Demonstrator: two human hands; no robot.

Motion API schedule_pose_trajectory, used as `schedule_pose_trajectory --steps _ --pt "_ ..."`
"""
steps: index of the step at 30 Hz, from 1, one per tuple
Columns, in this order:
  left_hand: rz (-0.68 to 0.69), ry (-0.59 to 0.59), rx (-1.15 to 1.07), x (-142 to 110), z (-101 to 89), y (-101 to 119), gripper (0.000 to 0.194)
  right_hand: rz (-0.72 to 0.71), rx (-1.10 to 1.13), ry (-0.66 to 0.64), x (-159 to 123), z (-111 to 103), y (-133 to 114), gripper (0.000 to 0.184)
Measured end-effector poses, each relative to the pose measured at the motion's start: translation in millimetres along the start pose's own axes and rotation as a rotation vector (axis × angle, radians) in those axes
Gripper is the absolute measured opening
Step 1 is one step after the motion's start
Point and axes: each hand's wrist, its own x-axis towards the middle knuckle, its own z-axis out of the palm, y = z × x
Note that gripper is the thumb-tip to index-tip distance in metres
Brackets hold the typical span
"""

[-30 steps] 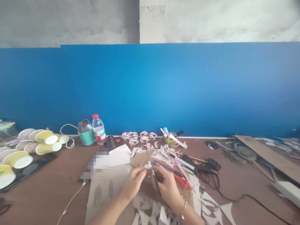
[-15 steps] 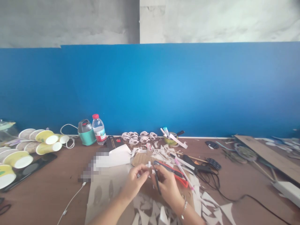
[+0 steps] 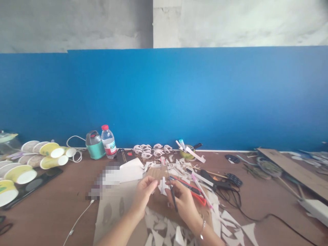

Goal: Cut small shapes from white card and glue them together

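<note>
Above the cardboard, my left hand (image 3: 146,194) is closed, thumb against forefinger; whatever it may pinch is too small to make out. My right hand (image 3: 182,200) is wrapped round a slim dark craft knife (image 3: 173,198), its thin blade pointing up and away. Between the two hands shows a small white cut-out piece (image 3: 163,186), close to the right fingertips; I cannot tell which fingers support it. White scraps (image 3: 164,229) lie below the hands. A red and dark-blue pair of scissors (image 3: 191,188) rests just beyond my right hand.
White curved cut-outs (image 3: 146,154) stand at the back by the blue panel (image 3: 164,95). A water bottle (image 3: 109,141) and paper cups (image 3: 51,150) are to the left. Rightward lie a pink pen (image 3: 202,190), a glue gun (image 3: 220,183) with its cable, and a cardboard strip (image 3: 289,171).
My left hand has drawn slightly left, away from the right, and the white piece between them shows more. The right hand still grips the knife, nearly in the same place.
</note>
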Motion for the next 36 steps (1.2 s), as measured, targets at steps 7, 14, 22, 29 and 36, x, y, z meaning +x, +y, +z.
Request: schedule_pose_trajectory --steps 7,14,22,29,36 --pt "0.02 0.063 -0.019 5 -2.5 -5 0.018 0.023 0.002 0.081 3 -3 -3 0.021" --pt "0.175 -0.054 0.243 1 -5.4 -10 0.02 -0.018 -0.178 0.141 9 -11 1 0.025" --pt "0.477 -0.301 0.775 -11 -9.3 -7 0.01 -0.043 -0.2 0.144 8 -11 3 0.024" --pt "0.473 -0.365 0.86 -10 -10.7 -10 0.011 -0.025 -0.182 0.144 7 -8 -1 0.024" --pt "0.418 -0.378 0.746 -8 -13.4 -9 0.014 -0.001 -0.103 0.121 6 -6 -1 0.019"
